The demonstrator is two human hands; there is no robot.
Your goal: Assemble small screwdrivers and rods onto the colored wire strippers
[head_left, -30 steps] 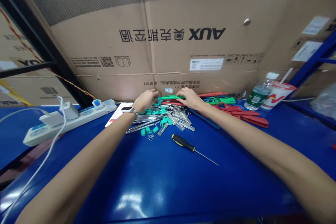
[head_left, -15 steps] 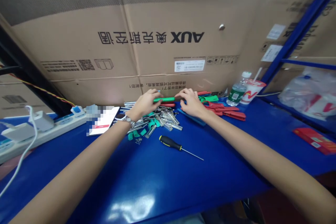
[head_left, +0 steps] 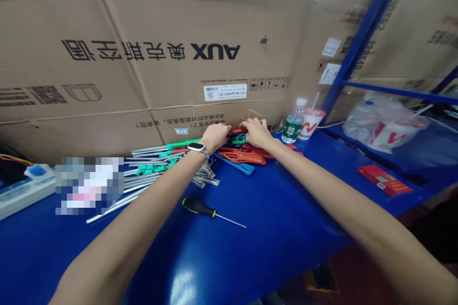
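My left hand (head_left: 215, 137), with a watch on its wrist, is closed at the left end of a red plastic piece (head_left: 236, 131) lying along the pile. My right hand (head_left: 256, 132) curls its fingers over the other end. Just below lies a green plastic piece (head_left: 239, 139). Orange-red plastic handles (head_left: 245, 156) and a blue handle (head_left: 238, 166) spread in front of my right hand. Left of my left hand are metal rods (head_left: 143, 181), a long green piece (head_left: 182, 143), small teal plastic parts (head_left: 152, 168) and clear parts (head_left: 205, 178).
A black-and-yellow screwdriver (head_left: 198, 207) lies on the blue table (head_left: 229, 257). A water bottle (head_left: 293, 121) and a lidded cup (head_left: 311, 124) stand at right, a red box (head_left: 384, 179) farther out. A large carton (head_left: 161, 9) walls the back; a power strip (head_left: 28, 195) sits left.
The view has swung right. The green piece formerly between my hands now lies on the pile to the left; my hands have shifted right along the pile to the red piece.
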